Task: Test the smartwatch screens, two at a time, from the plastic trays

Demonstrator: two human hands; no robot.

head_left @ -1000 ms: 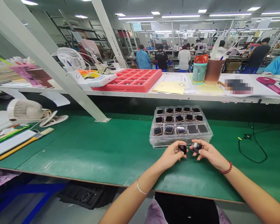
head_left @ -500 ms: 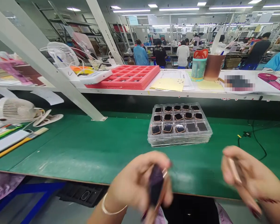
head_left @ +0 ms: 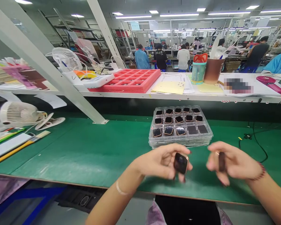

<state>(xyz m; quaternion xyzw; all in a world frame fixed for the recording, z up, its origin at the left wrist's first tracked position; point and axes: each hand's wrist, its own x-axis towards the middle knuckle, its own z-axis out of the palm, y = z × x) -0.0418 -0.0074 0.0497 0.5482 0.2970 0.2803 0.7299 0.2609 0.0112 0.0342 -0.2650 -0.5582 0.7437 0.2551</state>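
My left hand [head_left: 162, 161] pinches a small black watch case [head_left: 180, 163] with a rose-gold rim, its dark face turned toward me. My right hand [head_left: 229, 162] grips a second watch case [head_left: 221, 161] edge-on, slightly blurred. Both hands hover above the green mat [head_left: 103, 150], just in front of a stack of clear plastic trays [head_left: 180, 126]. The top tray holds several more watch cases, and its two front right pockets look unfilled.
A raised white shelf [head_left: 154, 95] carries a red foam tray [head_left: 128, 80], yellow papers [head_left: 170, 87], two cups [head_left: 207, 70] and a fan [head_left: 67, 59]. At left lie another fan [head_left: 20, 113], rulers and a brush [head_left: 18, 145]. A black cable [head_left: 255, 140] curls at right. Other people work at far benches.
Both hands drew back from the tray toward me, each keeping its watch case, and turned the cases over. They now sit a little farther out than half a second ago.
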